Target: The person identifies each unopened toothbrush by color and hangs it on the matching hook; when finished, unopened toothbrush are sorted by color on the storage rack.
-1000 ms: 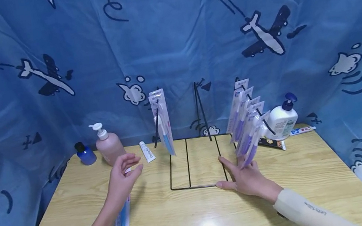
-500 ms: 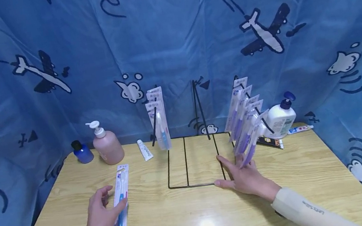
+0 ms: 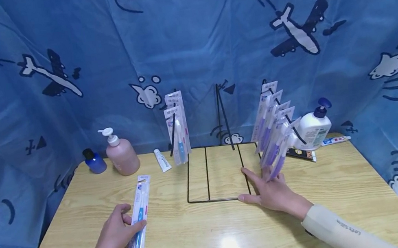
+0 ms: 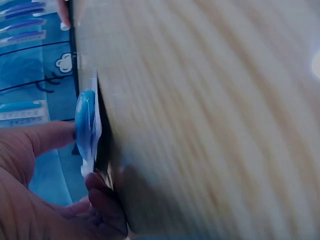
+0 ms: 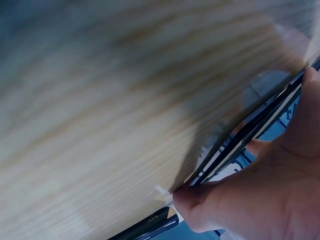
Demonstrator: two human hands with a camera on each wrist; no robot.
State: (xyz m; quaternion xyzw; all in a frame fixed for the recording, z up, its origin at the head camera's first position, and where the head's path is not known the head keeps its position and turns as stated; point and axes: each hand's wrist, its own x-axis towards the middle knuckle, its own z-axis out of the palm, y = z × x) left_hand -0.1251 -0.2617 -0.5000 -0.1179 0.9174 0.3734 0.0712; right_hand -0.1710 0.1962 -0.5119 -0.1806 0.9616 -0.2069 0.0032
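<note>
My left hand [image 3: 117, 233] pinches a packaged toothbrush [image 3: 142, 200] with a blue handle, thumb on its right edge and fingers on its left. In the left wrist view the blister pack [image 4: 86, 120] stands between thumb and fingers, a dark shadow beneath it. A black wire display rack [image 3: 207, 176] stands at the table's middle. On its front corner rests my right hand [image 3: 271, 191], thumb and fingers spread over the base wires. Blue-handled toothbrush packs [image 3: 180, 142] hang from the rack's left arm, several purple ones [image 3: 271, 142] from the right arm. The middle arm [image 3: 225, 117] is bare.
Along the back left are a small blue bottle [image 3: 95, 163], a pink pump bottle [image 3: 123, 157] and a white tube [image 3: 162, 161]. Back right holds a white pump bottle [image 3: 312, 129], a dark tube [image 3: 303, 154] and a toothpaste tube [image 3: 336, 140]. A blue printed curtain [image 3: 190, 51] hangs behind.
My left hand has come down from near the pink bottle to the toothbrush pack and closed on its edges. The front blue pack on the rack has stopped swinging. My right hand stays put.
</note>
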